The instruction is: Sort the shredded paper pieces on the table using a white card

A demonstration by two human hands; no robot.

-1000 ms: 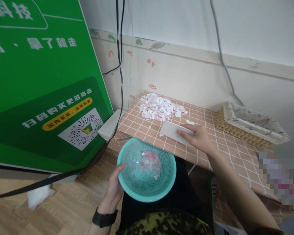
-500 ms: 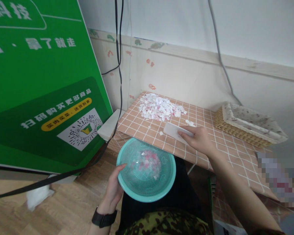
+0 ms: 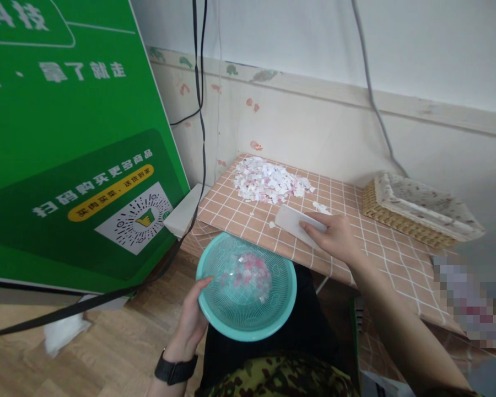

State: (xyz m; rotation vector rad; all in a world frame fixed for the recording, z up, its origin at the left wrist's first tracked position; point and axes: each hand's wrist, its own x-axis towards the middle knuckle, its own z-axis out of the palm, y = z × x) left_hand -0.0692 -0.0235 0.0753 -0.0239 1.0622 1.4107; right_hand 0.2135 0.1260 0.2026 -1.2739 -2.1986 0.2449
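Note:
My left hand [image 3: 193,314] grips the left rim of a teal plastic colander [image 3: 291,300], fingers mostly hidden beneath it. The colander is over my lap, just below the table edge. Small white and pink paper scraps [image 3: 252,273] lie inside it. In my right hand [image 3: 334,234] is a flat white scraper-like piece [image 3: 291,221], pinched with the thumb on top and held low over the near part of the table. A heap of white and pink paper bits [image 3: 268,179] covers the table's far left corner. A few loose scraps [image 3: 321,208] lie near the scraper.
The table has a brown checked cloth [image 3: 347,193]. A lined wicker basket [image 3: 411,231] stands at its right back, against the wall. Black cables [image 3: 202,138] hang at left beside a large green panel [image 3: 45,121]. A white bag [image 3: 64,333] lies on the floor.
Almost nothing differs. The view has shifted very slightly; both hands keep the same hold on the colander and the scraper.

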